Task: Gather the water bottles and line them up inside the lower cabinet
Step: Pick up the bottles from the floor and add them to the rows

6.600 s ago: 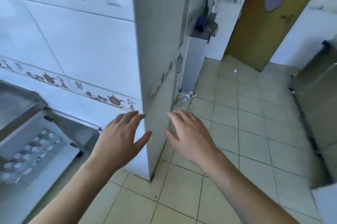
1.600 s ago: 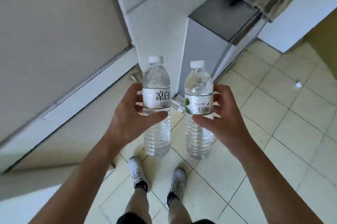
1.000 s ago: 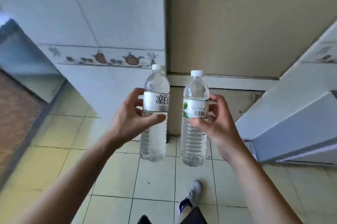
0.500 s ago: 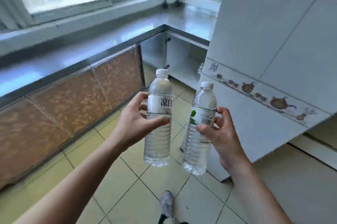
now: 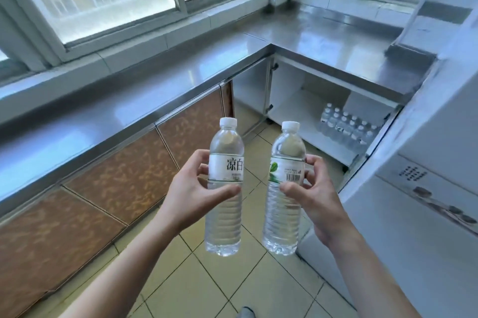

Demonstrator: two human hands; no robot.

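Observation:
My left hand [image 5: 191, 194] grips a clear water bottle with a white label [image 5: 224, 219], held upright at chest height. My right hand [image 5: 314, 201] grips a second clear bottle with a green-leaf label and barcode [image 5: 283, 216], also upright, a little to the right. Ahead and to the right, the lower cabinet [image 5: 305, 110] stands open under the steel counter. Several white-capped water bottles [image 5: 346, 127] stand in rows on its white floor at the right side.
An L-shaped steel countertop [image 5: 160, 84] runs under the windows, with brown patterned cabinet doors [image 5: 124, 175] below. A white tiled wall corner [image 5: 426, 162] juts in on the right, close to my right arm. Beige tiled floor [image 5: 207, 279] lies underfoot.
I have picked up two bottles and turned from the wall toward the counter. Over the last half second the view has swung right, bringing the open cabinet and its stored bottles into sight.

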